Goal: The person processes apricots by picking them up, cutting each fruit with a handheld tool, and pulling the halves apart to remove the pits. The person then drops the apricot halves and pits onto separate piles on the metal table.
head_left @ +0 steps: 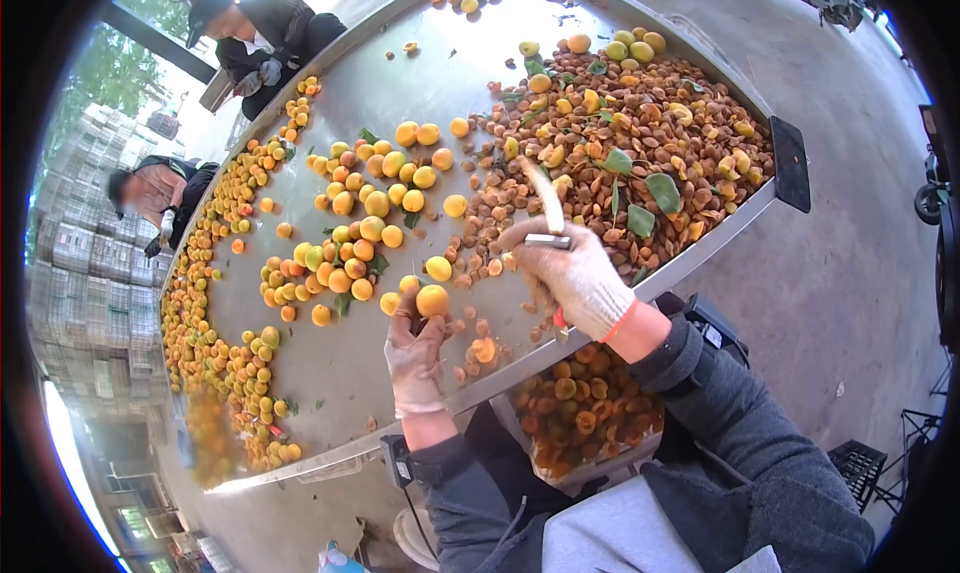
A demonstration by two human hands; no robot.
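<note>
My left hand (415, 363), in a soiled pale glove, is closed around a yellow-orange apricot (432, 300) over the table's near edge. Another apricot (438, 268) lies just past its fingertips. To the right, my right hand (568, 268), also gloved, grips a tool with a pale curved strip (545, 195) and a short grey metal part (548, 241). The tool's exact kind is not clear. Brown apricot pits (620, 133) are heaped beyond this hand, with green leaves among them. Below the table edge, a container holds halved apricots (585, 403).
The metal table (345, 63) has a raised rim. Whole apricots (350, 233) lie in its middle, and more line the far left side (200, 303). Two people, one in a dark cap (265, 43) and one farther left (160, 193), are at the opposite side. Stacked crates (90, 263) stand behind.
</note>
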